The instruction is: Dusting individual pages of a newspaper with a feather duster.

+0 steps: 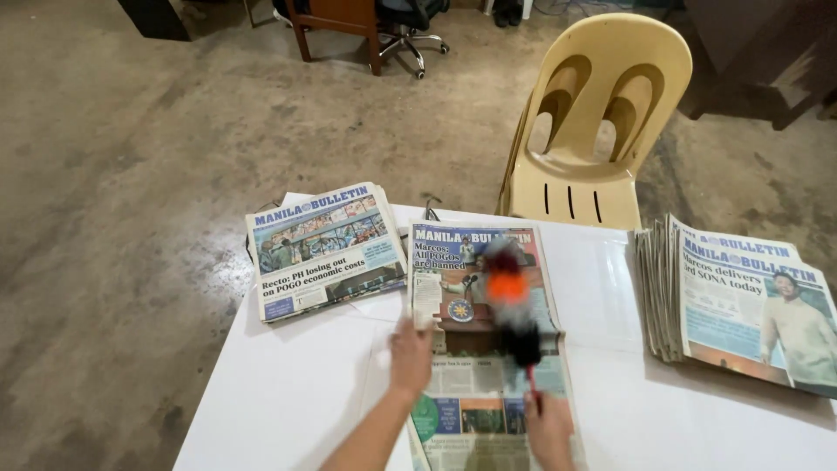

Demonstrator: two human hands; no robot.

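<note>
A folded newspaper (324, 251) lies at the far left of the white counter (288, 392). Right of it, the left hand (411, 353) presses flat, fingers together, on the left edge of the open middle paper (484, 349). The right hand (549, 429), fingers clamped on a handle, holds a blurred duster (510, 301) over that paper. A stack of papers (737, 301) sits far right, with a beige chair (593, 122) beyond.
</note>
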